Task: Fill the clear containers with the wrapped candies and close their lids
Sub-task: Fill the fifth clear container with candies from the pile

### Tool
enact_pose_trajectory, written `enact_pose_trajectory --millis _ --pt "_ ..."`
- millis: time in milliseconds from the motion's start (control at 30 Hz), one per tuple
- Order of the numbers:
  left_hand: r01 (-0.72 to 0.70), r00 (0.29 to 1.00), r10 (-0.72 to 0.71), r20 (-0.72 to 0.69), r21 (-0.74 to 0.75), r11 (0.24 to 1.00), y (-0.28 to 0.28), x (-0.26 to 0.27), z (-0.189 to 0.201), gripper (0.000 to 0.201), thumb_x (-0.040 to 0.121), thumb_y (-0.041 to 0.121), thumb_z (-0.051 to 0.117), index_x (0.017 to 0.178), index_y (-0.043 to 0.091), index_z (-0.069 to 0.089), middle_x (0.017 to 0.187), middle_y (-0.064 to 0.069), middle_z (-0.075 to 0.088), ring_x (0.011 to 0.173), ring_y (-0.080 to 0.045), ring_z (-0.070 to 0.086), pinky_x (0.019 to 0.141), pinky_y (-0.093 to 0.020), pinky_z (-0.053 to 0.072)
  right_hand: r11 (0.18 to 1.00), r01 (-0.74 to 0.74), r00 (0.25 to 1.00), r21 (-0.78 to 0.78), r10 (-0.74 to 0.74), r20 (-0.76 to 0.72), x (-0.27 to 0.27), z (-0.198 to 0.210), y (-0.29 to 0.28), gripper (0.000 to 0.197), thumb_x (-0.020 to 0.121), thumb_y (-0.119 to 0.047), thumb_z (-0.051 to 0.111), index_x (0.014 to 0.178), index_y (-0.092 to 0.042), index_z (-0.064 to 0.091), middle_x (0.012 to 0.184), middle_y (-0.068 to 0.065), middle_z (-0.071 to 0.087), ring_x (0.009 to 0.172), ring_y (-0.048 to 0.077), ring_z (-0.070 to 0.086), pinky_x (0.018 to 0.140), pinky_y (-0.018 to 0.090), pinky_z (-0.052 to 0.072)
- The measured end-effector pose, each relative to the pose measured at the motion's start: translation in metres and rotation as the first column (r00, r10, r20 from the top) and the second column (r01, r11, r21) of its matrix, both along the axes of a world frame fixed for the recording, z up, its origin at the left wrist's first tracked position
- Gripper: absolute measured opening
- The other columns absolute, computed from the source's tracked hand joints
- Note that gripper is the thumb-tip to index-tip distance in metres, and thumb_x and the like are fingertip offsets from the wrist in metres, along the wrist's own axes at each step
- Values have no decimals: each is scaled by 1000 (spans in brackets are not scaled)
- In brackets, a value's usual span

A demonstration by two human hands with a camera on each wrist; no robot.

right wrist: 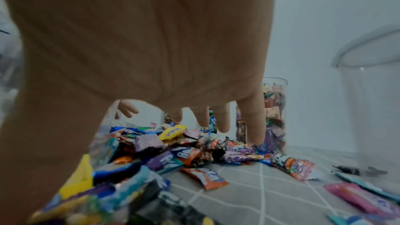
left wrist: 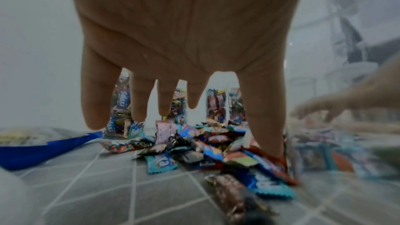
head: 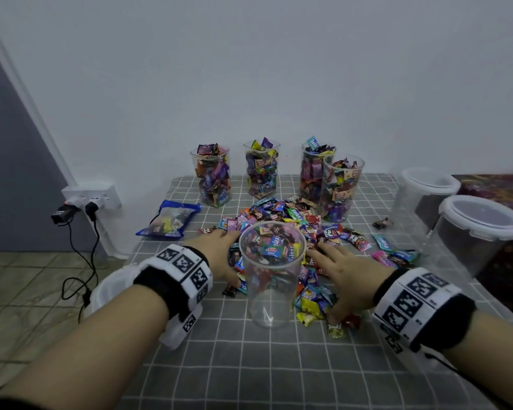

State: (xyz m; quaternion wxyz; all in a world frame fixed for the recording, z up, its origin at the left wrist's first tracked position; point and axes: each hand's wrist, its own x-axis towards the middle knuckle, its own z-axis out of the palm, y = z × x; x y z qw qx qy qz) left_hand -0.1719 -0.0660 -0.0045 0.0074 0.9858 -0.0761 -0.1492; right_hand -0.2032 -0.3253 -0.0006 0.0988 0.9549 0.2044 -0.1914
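A tall clear cup (head: 271,291) stands upright and lidless in the middle of the grey checked cloth (head: 249,365); its lower part shows no candy. Behind and around it lies a heap of wrapped candies (head: 293,217). My left hand (head: 219,253) lies to the cup's left, fingers spread and straight over the heap's edge. In the left wrist view its thumb (left wrist: 266,126) touches candies (left wrist: 194,143) beside the cup wall. On the cup's right my right hand (head: 341,267) is spread flat over candies (right wrist: 173,146), holding nothing. Several filled clear containers (head: 262,170) stand lidless at the back.
Two large clear tubs with white lids (head: 480,232) stand at the right edge. A blue candy bag (head: 169,218) lies at the back left. The table's left edge drops to a tiled floor, where a wall socket (head: 92,199) holds plugs and cables.
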Motion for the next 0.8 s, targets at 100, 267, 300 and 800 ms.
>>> enact_pose_trajectory --millis 100,267,300,800 --pt "-23 1000 24 17 -15 1000 -3 10 -6 116 56 69 74 148 36 12 151 0 25 135 -24 33 105 -47 39 1000 26 1000 4 -26 2 13 -3 0 130 63 -62 75 149 -27 -16 158 0 -17 146 28 -8 116 49 20" --pt "2 1000 -3 -14 -68 998 -5 34 -5 114 63 65 72 150 31 7 158 -7 7 142 -27 20 112 -47 30 997 72 997 41 -71 -18 38 -5 12 128 66 -58 76 147 -31 -19 158 2 -17 146 30 -7 112 54 26" --pt "12 1000 -13 -13 -80 997 -7 37 -3 115 63 64 74 150 31 7 158 -7 7 143 -27 19 112 -47 29 996 81 996 42 -80 -32 42 -5 15 128 66 -57 76 147 -31 -19 158 3 -17 146 31 -7 113 55 25" --pt "101 987 -108 -123 -59 993 -32 66 -6 83 83 52 64 149 34 18 152 -9 30 138 -28 32 104 -33 34 996 58 994 74 -51 -91 100 -23 36 112 66 -61 74 150 -38 3 159 4 8 141 32 23 107 51 36"
